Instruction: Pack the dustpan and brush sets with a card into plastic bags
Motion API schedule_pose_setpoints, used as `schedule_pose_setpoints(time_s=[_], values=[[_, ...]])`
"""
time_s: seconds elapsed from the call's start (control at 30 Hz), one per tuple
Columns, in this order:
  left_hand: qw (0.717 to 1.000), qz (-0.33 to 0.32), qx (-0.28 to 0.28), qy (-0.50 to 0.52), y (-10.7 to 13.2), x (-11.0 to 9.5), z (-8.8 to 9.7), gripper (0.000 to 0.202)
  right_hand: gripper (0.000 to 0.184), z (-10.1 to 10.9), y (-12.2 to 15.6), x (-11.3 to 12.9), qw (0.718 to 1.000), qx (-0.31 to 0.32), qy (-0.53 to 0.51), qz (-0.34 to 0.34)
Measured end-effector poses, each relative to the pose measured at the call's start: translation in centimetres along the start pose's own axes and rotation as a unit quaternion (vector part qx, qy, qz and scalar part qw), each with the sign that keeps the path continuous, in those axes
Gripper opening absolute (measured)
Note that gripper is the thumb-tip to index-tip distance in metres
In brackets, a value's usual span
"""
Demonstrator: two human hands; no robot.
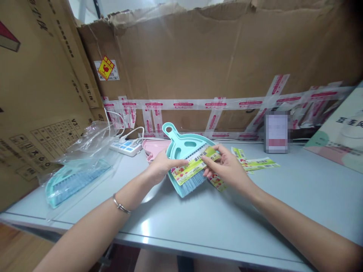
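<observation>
In the middle of the head view, a turquoise dustpan (pixel 185 135) is tilted above the desk, its looped handle pointing up and left. A small brush with blue-grey bristles (pixel 193 185) lies against its pan. Across the brush sits a yellow-green printed cardboard label (pixel 195 166). My left hand (pixel 159 165) grips the dustpan's left side, with its thumb on the label and its other fingers hidden behind. The label's right end is pinched by my right hand (pixel 225 163), and part of the card hangs below those fingers.
At left lies another turquoise dustpan set in a clear plastic bag (pixel 78 177). A pink dustpan (pixel 154 146) and a white power strip (pixel 126 146) are behind my hands. Loose labels (pixel 259 163) lie right, near an upright screen device (pixel 276 132). A large taped carton (pixel 198 60) walls the back.
</observation>
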State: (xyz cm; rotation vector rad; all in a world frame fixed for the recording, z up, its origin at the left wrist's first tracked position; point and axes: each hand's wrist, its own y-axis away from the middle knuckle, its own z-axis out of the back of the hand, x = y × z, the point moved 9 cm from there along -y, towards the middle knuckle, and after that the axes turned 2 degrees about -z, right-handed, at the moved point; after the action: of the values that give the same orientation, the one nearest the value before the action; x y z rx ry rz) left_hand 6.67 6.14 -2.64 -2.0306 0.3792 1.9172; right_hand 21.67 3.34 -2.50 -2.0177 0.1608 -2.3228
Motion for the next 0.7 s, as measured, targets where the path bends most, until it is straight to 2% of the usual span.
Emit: schedule_pose_setpoints(time_s=[0.07,0.1,0.17,0.2,0.23,0.27,0.3,0.37,0.43,0.47,0.53,0.6,0.63,0.67,0.7], values=[[1.0,-0.004,0.0,-0.004,-0.1,-0.1,0.2,0.046,0.039,0.1,0.2,0.0,1.0,-0.001,0.002,0.011],[1.0,-0.002,-0.006,0.0,-0.2,-0.1,0.4,0.046,0.039,0.6,0.4,0.3,0.999,-0.023,-0.008,0.034],[1.0,0.008,-0.022,0.017,-0.3,-0.2,1.0,0.047,0.04,2.5,1.3,1.8,0.985,-0.119,-0.042,0.121],[0.999,0.013,-0.029,0.029,-0.3,-0.3,1.3,0.048,0.041,3.7,2.0,2.5,0.967,-0.18,-0.063,0.168],[0.998,0.019,-0.034,0.043,-0.3,-0.3,1.5,0.05,0.042,4.6,2.7,2.9,0.948,-0.231,-0.087,0.202],[0.997,0.023,-0.033,0.06,-0.2,-0.4,1.4,0.051,0.044,4.9,3.0,2.9,0.937,-0.254,-0.116,0.211],[0.996,0.025,-0.027,0.076,-0.1,-0.4,1.2,0.052,0.046,4.6,2.7,2.5,0.94,-0.24,-0.147,0.192],[0.995,0.021,-0.011,0.093,0.2,-0.3,0.3,0.053,0.049,1.9,1.4,0.9,0.965,-0.128,-0.211,0.084],[0.997,0.002,-0.005,0.077,0.5,-0.3,-0.6,0.053,0.05,-1.1,1.1,-0.9,0.965,-0.025,-0.259,-0.034],[0.998,-0.01,-0.006,0.054,0.5,-0.5,-0.9,0.052,0.05,-2.0,1.2,-1.6,0.957,-0.007,-0.279,-0.077],[0.999,-0.034,-0.015,-0.026,0.4,-1.4,-0.6,0.05,0.049,-2.4,1.6,-2.6,0.941,-0.026,-0.317,-0.118],[0.984,-0.082,-0.064,-0.144,0.3,-3.8,1.8,0.048,0.049,-2.3,1.8,-3.2,0.931,-0.047,-0.337,-0.133],[0.962,-0.118,-0.118,-0.215,0.6,-5.6,4.0,0.046,0.048,-2.1,1.9,-3.4,0.928,-0.052,-0.342,-0.137],[0.927,-0.169,-0.19,-0.277,1.4,-7.9,6.7,0.041,0.048,-2.0,1.9,-3.5,0.927,-0.055,-0.343,-0.14],[0.869,-0.215,-0.283,-0.346,2.8,-10.3,9.7,0.033,0.048,-1.8,1.9,-3.6,0.927,-0.056,-0.341,-0.142]])
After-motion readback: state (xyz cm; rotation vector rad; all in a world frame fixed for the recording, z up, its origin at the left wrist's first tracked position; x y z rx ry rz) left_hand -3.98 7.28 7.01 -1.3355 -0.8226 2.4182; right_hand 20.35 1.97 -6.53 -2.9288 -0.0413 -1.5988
